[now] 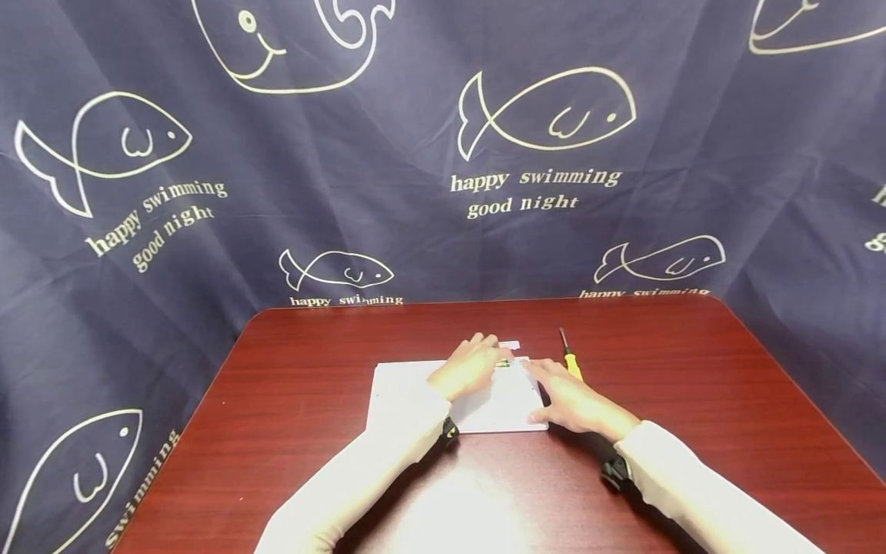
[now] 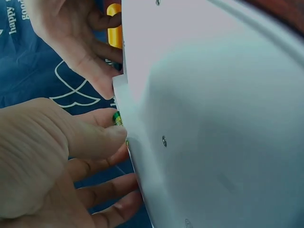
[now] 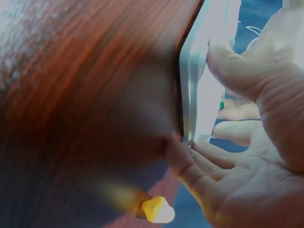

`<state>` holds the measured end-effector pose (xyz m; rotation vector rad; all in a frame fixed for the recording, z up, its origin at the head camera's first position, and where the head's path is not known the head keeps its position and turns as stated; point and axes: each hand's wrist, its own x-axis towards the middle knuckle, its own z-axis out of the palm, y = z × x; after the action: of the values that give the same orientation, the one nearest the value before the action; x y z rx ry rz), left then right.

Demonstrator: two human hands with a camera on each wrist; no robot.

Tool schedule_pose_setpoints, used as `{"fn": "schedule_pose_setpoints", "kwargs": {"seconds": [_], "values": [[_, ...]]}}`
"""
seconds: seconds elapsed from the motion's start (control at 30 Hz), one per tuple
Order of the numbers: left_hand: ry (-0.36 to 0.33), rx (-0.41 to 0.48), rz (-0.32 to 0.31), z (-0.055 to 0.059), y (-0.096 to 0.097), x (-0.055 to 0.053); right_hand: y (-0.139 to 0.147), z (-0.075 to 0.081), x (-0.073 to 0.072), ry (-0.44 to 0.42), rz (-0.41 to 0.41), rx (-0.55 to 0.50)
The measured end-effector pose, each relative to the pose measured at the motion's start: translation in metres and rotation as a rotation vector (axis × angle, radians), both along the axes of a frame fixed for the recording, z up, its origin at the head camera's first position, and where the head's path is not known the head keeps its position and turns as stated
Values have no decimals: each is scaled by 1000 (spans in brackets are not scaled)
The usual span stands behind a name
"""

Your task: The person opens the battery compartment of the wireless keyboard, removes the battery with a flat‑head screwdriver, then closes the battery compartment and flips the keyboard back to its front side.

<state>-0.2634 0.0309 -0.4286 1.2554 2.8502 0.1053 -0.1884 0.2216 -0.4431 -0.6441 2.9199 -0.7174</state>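
A flat white device [image 1: 484, 408] lies on the table with its screw-dotted face up. My left hand [image 1: 471, 368] reaches over it to the far edge. In the left wrist view its thumb and index finger pinch a small green battery [image 2: 118, 118] at the device's edge; the fingers partly cover the battery. The other left fingers spread along that edge. My right hand [image 1: 571, 400] grips the right end of the device, its thumb on the upper face in the right wrist view and its fingers [image 3: 190, 166] round the corner.
A screwdriver with a yellow handle [image 1: 572, 365] lies beyond my right hand. Behind the device's far edge is a small white piece [image 1: 511, 345]. The red-brown table [image 1: 298, 400] ends at a dark blue curtain [image 1: 415, 192] with fish drawings.
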Motion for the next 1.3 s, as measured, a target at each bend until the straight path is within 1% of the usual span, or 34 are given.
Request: {"fn": "schedule_pose_setpoints", "kwargs": {"seconds": [0.2,0.3,0.4,0.47,0.7,0.9,1.03,1.13,1.3], "values": [[5,-11,-18,-1,1,-4,-2,1,1,-4,-7,10],[0,9,-18,0,1,-4,-4,1,1,2,-3,11],[-6,39,-18,1,1,-5,-5,0,1,1,-3,7],[2,61,-20,0,1,-6,-4,0,1,-2,-4,4],[92,157,-53,-3,3,-8,-4,-2,1,9,3,-9],[84,245,-44,-4,0,-12,-5,-4,0,40,23,-3],[81,329,-45,1,-7,-19,-4,-3,0,50,25,7],[82,374,-42,5,-17,-24,-3,-2,1,52,19,8],[111,399,-27,6,-44,-35,0,-2,1,37,3,8]]}}
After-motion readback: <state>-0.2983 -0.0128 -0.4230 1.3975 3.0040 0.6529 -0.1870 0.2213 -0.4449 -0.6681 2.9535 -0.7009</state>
